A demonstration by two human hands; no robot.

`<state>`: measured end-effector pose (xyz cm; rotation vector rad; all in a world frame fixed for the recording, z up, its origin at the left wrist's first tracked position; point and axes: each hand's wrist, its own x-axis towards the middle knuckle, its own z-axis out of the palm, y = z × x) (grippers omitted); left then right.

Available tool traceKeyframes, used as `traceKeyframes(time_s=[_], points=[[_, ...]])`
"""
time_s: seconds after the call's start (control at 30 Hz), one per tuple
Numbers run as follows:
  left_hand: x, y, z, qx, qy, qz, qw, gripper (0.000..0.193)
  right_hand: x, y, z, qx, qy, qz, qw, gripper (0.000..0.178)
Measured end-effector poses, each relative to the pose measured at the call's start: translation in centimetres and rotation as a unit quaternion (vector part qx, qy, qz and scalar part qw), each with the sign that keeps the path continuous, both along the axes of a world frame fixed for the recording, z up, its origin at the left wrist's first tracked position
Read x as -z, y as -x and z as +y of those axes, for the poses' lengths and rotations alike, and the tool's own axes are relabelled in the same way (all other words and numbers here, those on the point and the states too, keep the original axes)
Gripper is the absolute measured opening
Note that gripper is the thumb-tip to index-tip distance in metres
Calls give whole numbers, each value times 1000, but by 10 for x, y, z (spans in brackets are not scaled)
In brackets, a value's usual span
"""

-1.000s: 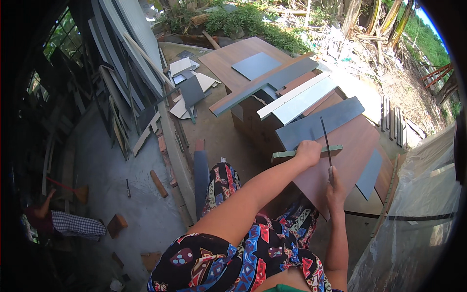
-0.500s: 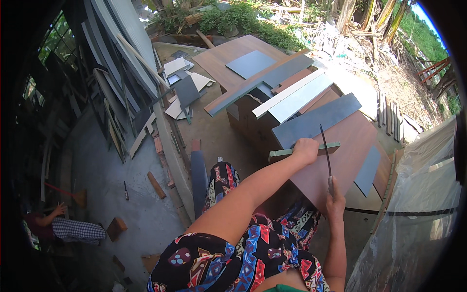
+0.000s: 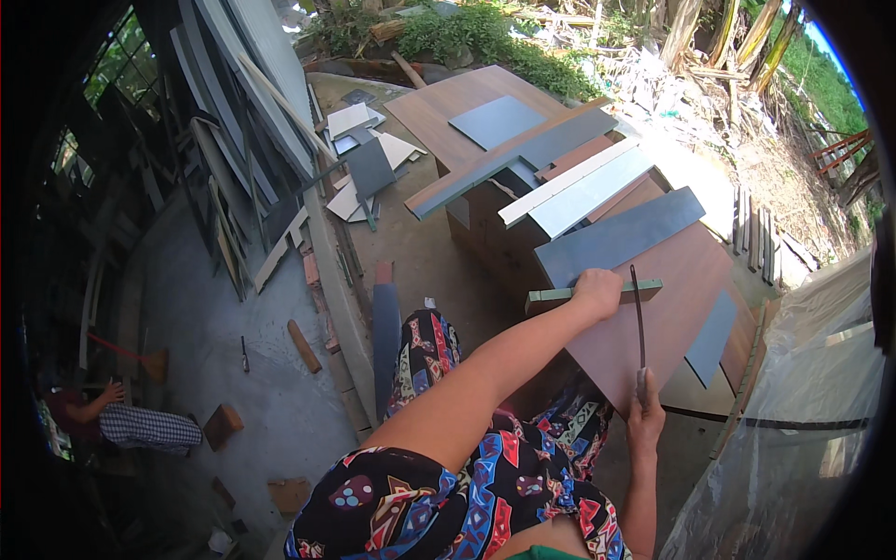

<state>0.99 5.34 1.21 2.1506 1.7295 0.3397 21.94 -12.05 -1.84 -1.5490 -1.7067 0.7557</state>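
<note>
My left hand [image 3: 597, 291] is closed over a narrow board [image 3: 551, 297] with a pale green edge, pressing it on a brown wood-look panel [image 3: 686, 280]. In my right hand [image 3: 645, 413], the fingers wrap the grip of a tool with a long, narrow dark blade [image 3: 638, 317]. Its blade points away from me and crosses the narrow board just right of my left hand. Whether it is a saw or a knife I cannot tell. A grey board [image 3: 623, 235] lies just beyond my left hand.
Several panel strips and a grey rectangle [image 3: 497, 122] lie across the brown panels. Offcuts [image 3: 373, 168] are heaped on the ground to the left, below long leaning boards [image 3: 257, 84]. Plastic sheeting [image 3: 803, 401] hangs at the right. Another person [image 3: 140, 425] sits at the far left.
My right hand and the blade have drawn back toward me across the board. My left hand stays on the board. The whole view has shifted slightly.
</note>
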Motion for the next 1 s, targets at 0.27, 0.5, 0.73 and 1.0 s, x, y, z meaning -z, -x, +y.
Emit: traceKeyframes(time_s=[0.27,0.5,0.73,1.0], points=[[2,0,2,-1,-1,-5,1000,20,-4,3,-21,15,-32,-11,999,55],[1,0,1,-8,-1,-8,1000,21,-11,7,-22,21,-16,19,999,57],[3,-1,1,-5,-5,-7,1000,22,-9,3,-22,26,11,50,998,57],[0,0,1,-10,9,-3,1000,23,-8,5,-22,28,11,42,999,57]])
